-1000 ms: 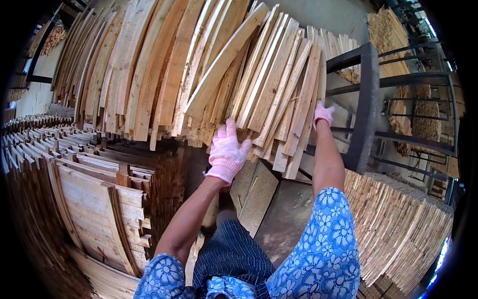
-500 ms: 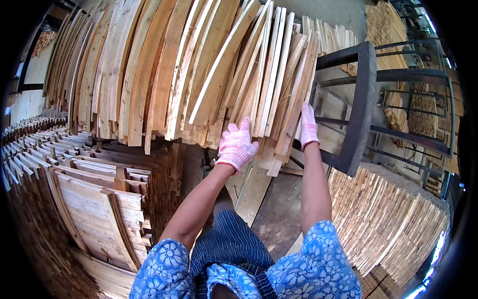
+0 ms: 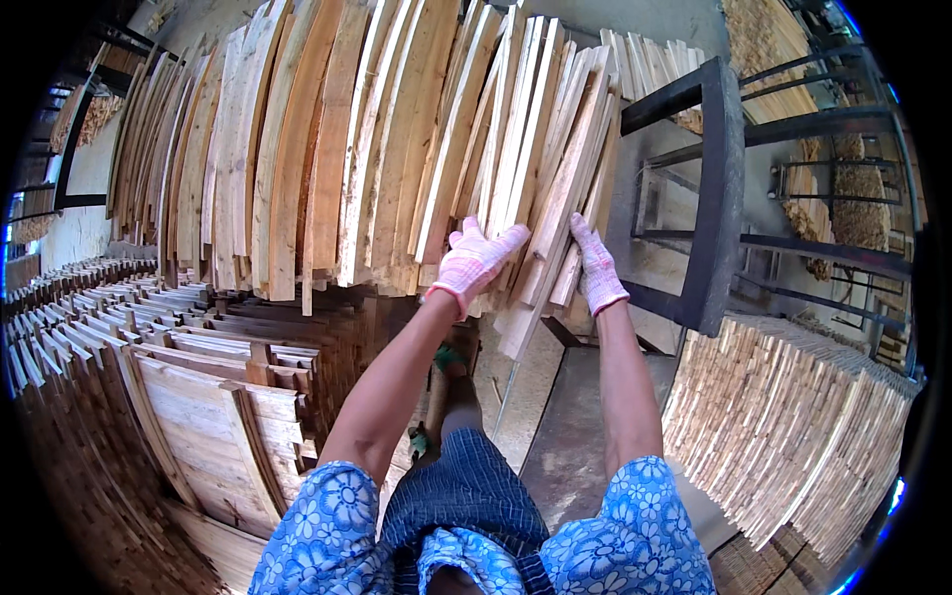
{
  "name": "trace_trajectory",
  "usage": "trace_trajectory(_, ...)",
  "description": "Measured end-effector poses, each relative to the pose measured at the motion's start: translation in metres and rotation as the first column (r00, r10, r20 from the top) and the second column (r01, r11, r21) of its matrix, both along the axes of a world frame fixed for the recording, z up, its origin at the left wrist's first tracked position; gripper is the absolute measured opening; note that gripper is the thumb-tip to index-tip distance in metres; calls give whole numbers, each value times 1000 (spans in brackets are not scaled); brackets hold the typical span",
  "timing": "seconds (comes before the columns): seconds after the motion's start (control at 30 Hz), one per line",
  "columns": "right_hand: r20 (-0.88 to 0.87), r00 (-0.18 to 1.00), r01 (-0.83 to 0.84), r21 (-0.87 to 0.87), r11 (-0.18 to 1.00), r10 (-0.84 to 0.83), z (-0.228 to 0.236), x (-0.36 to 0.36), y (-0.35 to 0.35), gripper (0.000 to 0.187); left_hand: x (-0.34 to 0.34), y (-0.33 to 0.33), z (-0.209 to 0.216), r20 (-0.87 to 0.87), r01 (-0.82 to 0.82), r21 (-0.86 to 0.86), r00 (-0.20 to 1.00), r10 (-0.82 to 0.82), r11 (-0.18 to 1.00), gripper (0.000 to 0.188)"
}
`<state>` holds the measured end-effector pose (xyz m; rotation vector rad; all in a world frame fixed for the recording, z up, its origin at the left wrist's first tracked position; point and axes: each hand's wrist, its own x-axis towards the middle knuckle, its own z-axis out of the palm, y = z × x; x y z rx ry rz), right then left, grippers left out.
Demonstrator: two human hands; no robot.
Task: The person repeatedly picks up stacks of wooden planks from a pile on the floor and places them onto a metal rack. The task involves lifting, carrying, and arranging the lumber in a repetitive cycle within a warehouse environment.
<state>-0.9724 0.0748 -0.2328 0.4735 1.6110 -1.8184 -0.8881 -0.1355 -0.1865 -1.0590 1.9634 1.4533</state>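
Biggest first: a long row of boards (image 3: 327,178) fills the upper left & centre of the frame, packed side by side, prob. so neighbours brace each other. Lower left, a stack of plank panels (image 3: 203,412); lower right, a stack of thin slats (image 3: 764,426), edges lined up, likely for steadiness. The black metal frame (image 3: 721,198) stands at upper right, just beyond the row's end. Centre, between the hands, are the end boards (image 3: 565,188), slanted w/ uneven near ends (one juts lowest), so they'd prob. splay w/o side support. L hand (image 3: 476,260), gloved, fingers spread wide, is against near ends; R hand (image 3: 597,266), also gloved, is flat, fingers close together, along the outer side, seemingly as a stop. Neither is closed round a board, afaict.
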Motion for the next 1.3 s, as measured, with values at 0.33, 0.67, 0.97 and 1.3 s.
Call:
trace_trajectory(0.33,-219,954,-182,117,976,204,0,150,31,73,122,17,33,149,-5,129,989,-14,992,126)
trace_trajectory(0.67,332,933,149,5,989,-142,-13,226,13,110,204,5,-46,-184,-88,535,959,218,840,104)
trace_trajectory(0.97,249,962,166,-196,966,-115,113,324,18,92,305,26,63,-286,-38,431,942,177,901,89)
trace_trajectory(1.3,-315,802,-538,-14,843,507,254,320,-62,72,409,13,176,-582,-418,556,422,695,719,81)
